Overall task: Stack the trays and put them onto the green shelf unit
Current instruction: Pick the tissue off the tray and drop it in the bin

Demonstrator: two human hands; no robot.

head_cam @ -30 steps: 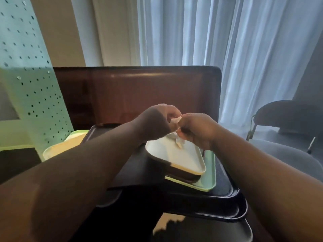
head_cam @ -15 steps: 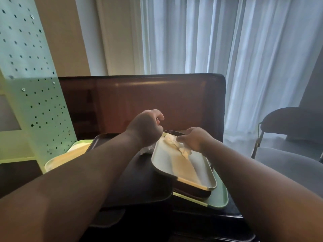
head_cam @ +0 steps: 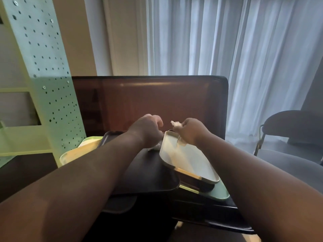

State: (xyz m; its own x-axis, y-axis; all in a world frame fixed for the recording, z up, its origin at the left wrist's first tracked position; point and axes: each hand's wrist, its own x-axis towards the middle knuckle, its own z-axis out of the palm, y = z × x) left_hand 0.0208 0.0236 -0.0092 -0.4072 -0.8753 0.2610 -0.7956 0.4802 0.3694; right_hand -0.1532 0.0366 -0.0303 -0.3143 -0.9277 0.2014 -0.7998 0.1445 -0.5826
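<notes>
A pale grey-white tray [head_cam: 194, 163] lies on top of a dark brown tray [head_cam: 201, 185] and a light green tray [head_cam: 222, 194]. To its left sits a wide black tray [head_cam: 148, 173], and a cream tray [head_cam: 76, 152] lies at the far left. More black trays [head_cam: 218, 222] lie underneath. My right hand [head_cam: 190, 131] pinches a crumpled white tissue [head_cam: 175, 123] above the pale tray's far end. My left hand [head_cam: 146, 130] is curled beside that tray, over a bit of white paper [head_cam: 156, 147]. The green shelf unit [head_cam: 43, 81] stands at the left.
A dark wooden board [head_cam: 157, 102] rises behind the trays. White curtains [head_cam: 227, 49] hang at the back. A grey chair [head_cam: 293, 137] stands at the right.
My right hand has lifted the tissue off the pale tray. Both hands have parted slightly, and the view has tilted up.
</notes>
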